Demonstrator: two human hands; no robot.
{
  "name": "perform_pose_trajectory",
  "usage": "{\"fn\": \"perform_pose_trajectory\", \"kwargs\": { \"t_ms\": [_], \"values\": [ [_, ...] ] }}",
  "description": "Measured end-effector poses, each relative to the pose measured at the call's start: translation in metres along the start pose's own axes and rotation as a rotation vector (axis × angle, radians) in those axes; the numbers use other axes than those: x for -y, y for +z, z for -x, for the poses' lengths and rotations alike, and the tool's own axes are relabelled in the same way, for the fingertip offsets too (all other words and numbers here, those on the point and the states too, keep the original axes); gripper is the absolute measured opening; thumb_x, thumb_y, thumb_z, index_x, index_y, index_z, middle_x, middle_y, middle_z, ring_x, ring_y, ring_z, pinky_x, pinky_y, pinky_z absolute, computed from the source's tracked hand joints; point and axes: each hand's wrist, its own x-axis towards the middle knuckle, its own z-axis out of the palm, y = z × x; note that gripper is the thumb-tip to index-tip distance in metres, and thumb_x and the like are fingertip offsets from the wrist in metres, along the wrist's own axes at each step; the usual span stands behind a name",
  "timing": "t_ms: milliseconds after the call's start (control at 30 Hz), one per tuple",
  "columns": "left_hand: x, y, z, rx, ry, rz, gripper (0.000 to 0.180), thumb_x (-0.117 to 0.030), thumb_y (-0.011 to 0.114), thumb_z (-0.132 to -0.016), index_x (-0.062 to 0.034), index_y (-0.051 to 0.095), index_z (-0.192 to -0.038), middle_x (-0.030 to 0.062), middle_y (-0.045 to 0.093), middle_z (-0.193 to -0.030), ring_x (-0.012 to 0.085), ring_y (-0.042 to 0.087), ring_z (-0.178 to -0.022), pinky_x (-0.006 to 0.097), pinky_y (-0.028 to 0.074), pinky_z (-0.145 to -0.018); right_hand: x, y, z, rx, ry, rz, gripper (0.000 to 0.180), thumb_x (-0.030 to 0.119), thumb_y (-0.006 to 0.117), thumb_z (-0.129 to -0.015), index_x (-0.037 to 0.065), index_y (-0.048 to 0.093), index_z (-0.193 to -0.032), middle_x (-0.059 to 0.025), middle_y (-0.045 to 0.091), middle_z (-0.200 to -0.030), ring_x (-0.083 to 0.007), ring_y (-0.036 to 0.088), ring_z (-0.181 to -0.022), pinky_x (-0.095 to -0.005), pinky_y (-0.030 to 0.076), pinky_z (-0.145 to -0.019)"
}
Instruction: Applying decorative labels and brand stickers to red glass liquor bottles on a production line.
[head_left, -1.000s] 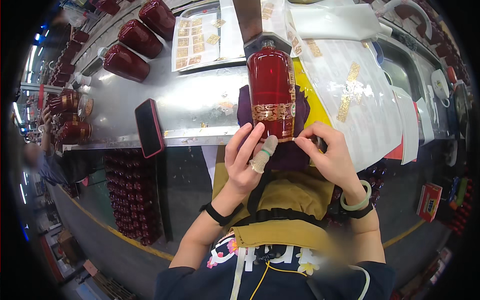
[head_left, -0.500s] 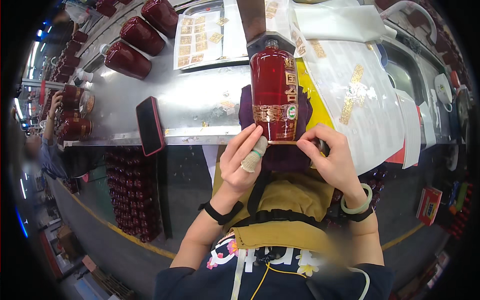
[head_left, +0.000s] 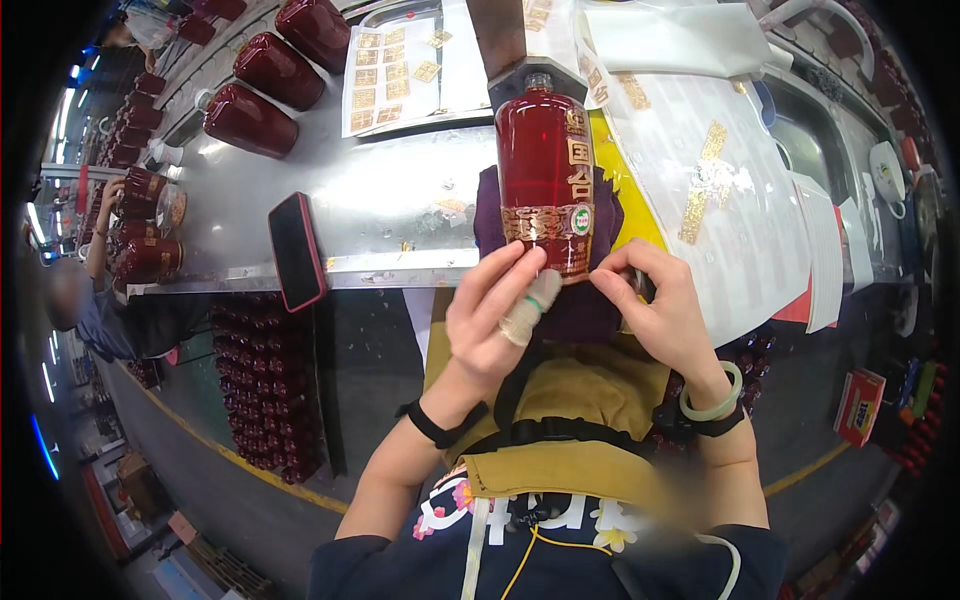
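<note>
A dark red glass bottle [head_left: 545, 150] with gold lettering and a patterned gold band lies on a purple cloth [head_left: 490, 215], its neck pointing away from me. My left hand [head_left: 495, 310] presses its fingers on the lower left of the bottle; a knitted finger cover [head_left: 530, 310] sits on one finger, over the base edge. At the lower right corner, my right hand [head_left: 660, 300] pinches thumb and forefinger together on what looks like a thin gold strip [head_left: 577, 281] along the bottle's base. The strip's other end is hidden by my left fingers.
A phone [head_left: 297, 252] lies at the metal table's [head_left: 380, 200] front edge. Several red bottles [head_left: 250, 120] lie at the back left. Sheets of gold stickers [head_left: 390, 75] are behind, and a clear sheet [head_left: 720, 200] is at right. Another person [head_left: 110, 310] works at far left.
My left fingers have moved right and up across the bottle's base. The bottle has shifted and turned slightly. My right hand keeps its pinch, a little higher.
</note>
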Motion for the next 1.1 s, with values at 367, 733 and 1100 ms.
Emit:
{"fn": "perform_pose_trajectory", "kwargs": {
  "t_ms": [367, 733, 1100],
  "values": [
    [0.005, 0.002, 0.015, -0.072, -0.099, 0.020, 0.043, 0.015, 0.084, -0.076, 0.0124, 0.072, -0.118, 0.0212, 0.075, -0.120, 0.0346, 0.074, -0.109, 0.038, 0.064, -0.091, 0.002, -0.002, 0.000, 0.029, 0.016, -0.008, 0.014, 0.009, 0.077, -0.094, -0.002, 0.069, -0.092, -0.0087, 0.064, -0.079, -0.0181, 0.054, -0.067, -0.0326, 0.043, -0.063],
    [0.000, 0.002, 0.010, -0.031, -0.020, -0.072, 0.022, 0.010, 0.083, -0.077, 0.0025, 0.079, -0.098, 0.0181, 0.076, -0.120, 0.0373, 0.070, -0.116, 0.040, 0.063, -0.091, -0.002, -0.002, 0.000, 0.021, 0.005, -0.023, 0.014, 0.010, 0.077, -0.094, -0.002, 0.069, -0.091, -0.0088, 0.063, -0.078, -0.0186, 0.054, -0.066, -0.0332, 0.042, -0.063],
    [0.005, 0.002, 0.002, -0.079, -0.075, -0.022, 0.034, 0.010, 0.086, -0.076, 0.0080, 0.075, -0.108, 0.0164, 0.078, -0.112, 0.0341, 0.076, -0.101, 0.038, 0.064, -0.084, -0.002, 0.002, -0.002, 0.016, -0.019, -0.026, 0.015, 0.010, 0.078, -0.094, -0.002, 0.069, -0.091, -0.0086, 0.062, -0.077, -0.0189, 0.053, -0.066, -0.0332, 0.042, -0.063]
  ]
}}
